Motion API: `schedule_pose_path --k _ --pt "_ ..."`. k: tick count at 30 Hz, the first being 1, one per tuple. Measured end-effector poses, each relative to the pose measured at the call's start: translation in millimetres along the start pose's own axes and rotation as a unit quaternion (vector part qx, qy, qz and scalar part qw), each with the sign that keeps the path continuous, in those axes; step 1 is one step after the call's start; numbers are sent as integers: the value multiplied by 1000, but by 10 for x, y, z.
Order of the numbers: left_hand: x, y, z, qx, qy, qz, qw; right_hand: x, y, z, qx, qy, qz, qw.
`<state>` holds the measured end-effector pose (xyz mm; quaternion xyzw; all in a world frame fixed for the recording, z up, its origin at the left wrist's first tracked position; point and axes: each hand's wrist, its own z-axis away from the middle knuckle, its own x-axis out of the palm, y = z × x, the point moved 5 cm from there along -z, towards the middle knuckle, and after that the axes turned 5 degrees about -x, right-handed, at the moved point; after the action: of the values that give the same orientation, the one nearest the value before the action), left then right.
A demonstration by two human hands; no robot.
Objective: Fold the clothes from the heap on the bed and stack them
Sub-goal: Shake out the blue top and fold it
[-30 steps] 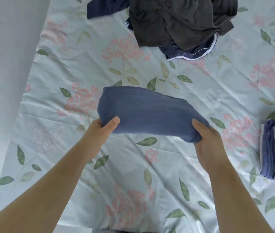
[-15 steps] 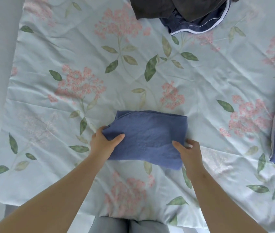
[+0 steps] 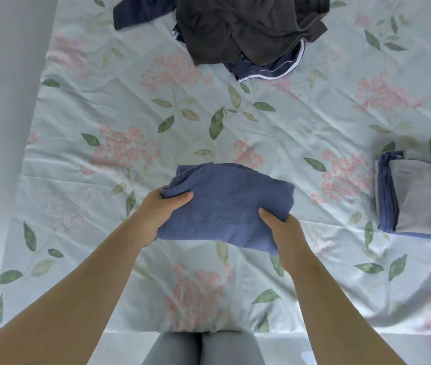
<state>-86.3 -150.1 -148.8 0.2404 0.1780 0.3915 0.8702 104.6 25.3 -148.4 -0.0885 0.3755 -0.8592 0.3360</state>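
Blue garment: mid-blue, soft matte fabric, folded to a thick, roughly rectangular pad w/ several layers. The top face has fine creases, and the 9 o'clock edge is bunched up. It sits at frame centre, over the floral sheet (pale green, pink blossom clusters, green leaves). Can't tell if the near edge is clear of the sheet.

Grip: left hand is at the pad's 8–9 o'clock edge, thumb on top, fingers curled under, clamped on the fabric. Right hand is at the 4–5 o'clock corner, thumb on top and fingers beneath, also clamped on. The pad spans between both hands, w/ most of it on the 12 o'clock side of the thumbs.

Heap is at 12 o'clock, well apart. It's crumpled dark grey-brown cloth over a navy piece w/ white stripe trim. A dark navy bit sticks out at its 9 o'clock side.

Stack is at 3 o'clock, at the frame edge, apart from the pad: grey folded item on top of blue folded layers.

Legs in grey are at 6 o'clock, against the bed's near edge.
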Motion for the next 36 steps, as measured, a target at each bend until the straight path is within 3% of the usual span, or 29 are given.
schedule_pose_path --k 8,15,26,33,36 --pt "396 405 998 76 -13 -19 997 -663 -505 886 -85 76 -8 993" --pt "1503 614 1259 80 -60 -57 993 -1799 -634 1057 -108 162 19 981" --pt "3940 868 1122 31 -65 -62 995 -4046 -769 157 -81 180 88 976" --pt "4856 1180 888 47 -39 -66 996 -4852 -1075 -518 -100 165 152 969" --pt "5029 1179 705 63 6 -143 988 -4997 -1009 -770 -46 160 151 974"
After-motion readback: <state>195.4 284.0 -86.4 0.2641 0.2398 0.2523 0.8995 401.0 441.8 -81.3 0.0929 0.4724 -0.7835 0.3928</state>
